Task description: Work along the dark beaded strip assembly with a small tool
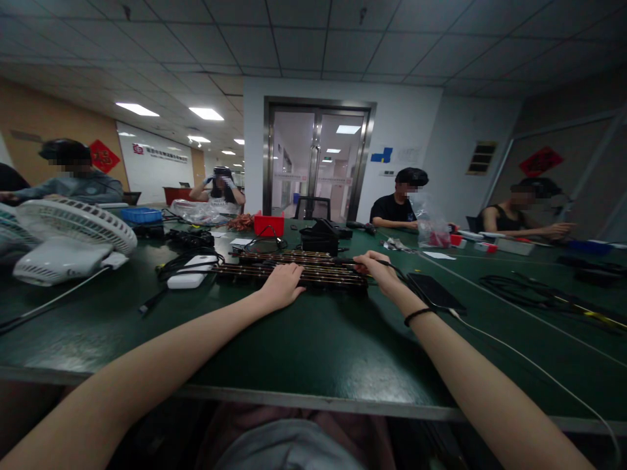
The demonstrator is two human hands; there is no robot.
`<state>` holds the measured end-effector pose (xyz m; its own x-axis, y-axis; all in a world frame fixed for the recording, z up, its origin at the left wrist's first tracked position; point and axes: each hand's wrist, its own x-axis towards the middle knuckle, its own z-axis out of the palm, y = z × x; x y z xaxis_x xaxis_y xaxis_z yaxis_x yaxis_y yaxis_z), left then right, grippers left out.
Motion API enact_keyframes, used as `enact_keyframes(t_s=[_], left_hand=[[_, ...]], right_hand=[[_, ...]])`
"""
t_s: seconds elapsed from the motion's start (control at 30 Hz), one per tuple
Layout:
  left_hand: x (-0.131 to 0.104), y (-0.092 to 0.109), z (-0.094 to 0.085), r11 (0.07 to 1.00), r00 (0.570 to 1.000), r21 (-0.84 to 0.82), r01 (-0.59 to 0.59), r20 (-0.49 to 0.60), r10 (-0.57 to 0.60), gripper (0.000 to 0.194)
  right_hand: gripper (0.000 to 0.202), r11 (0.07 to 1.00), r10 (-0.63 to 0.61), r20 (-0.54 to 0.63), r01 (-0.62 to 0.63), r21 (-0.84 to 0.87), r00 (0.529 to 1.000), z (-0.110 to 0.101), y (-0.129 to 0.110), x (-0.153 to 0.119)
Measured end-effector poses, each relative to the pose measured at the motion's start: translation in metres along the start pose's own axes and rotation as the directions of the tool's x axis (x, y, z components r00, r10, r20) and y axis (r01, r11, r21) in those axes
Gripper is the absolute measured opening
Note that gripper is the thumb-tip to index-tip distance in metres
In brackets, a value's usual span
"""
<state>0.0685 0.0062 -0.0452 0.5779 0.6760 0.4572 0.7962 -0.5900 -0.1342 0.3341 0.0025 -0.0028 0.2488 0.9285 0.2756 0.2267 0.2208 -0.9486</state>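
Observation:
A row of long, thin dark rods or strips with copper-coloured gleams (pixel 333 277) lies side by side across the table in front of me. My left hand (pixel 283 287) rests flat over the near strips, fingers stretched forward and thumb out to the right. At their right end, my right hand (pixel 378 270) has thumb and fingers pinched around a thin black cable (pixel 396 269) that trails off to the right. The exact tip in the pinch is too small to make out. A black boxy object (pixel 318 236) stands just behind the strips.
On the left are a white fan (pixel 73 235), a white power bank (pixel 192 271) and coiled black cables (pixel 179 262). A phone (pixel 435 291) with a white cord lies right. Behind stand a red bin (pixel 269 226) and a plastic bag (pixel 434 228). Several people sit around the table (pixel 313 365).

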Motion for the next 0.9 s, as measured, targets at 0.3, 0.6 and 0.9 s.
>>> enact_keyframes(t_s=[0.3, 0.6, 0.9], left_hand=[[-0.0002, 0.0011, -0.0026, 1.000, 1.000, -0.011, 0.007, 0.018, -0.007, 0.045], [0.0000, 0.0014, -0.0028, 1.000, 1.000, -0.007, 0.010, 0.015, -0.010, 0.046], [0.0000, 0.0021, -0.0037, 1.000, 1.000, 0.005, 0.016, 0.025, -0.016, 0.046]], right_hand=[[0.027, 0.999, -0.030, 0.016, 0.030, -0.038, 0.999, -0.0017, 0.0026, 0.0021], [0.027, 0.997, -0.048, 0.030, 0.050, -0.060, 0.998, -0.0024, 0.0036, 0.0032], [0.025, 0.996, -0.055, 0.027, 0.057, -0.066, 0.998, -0.0019, 0.0040, 0.0030]])
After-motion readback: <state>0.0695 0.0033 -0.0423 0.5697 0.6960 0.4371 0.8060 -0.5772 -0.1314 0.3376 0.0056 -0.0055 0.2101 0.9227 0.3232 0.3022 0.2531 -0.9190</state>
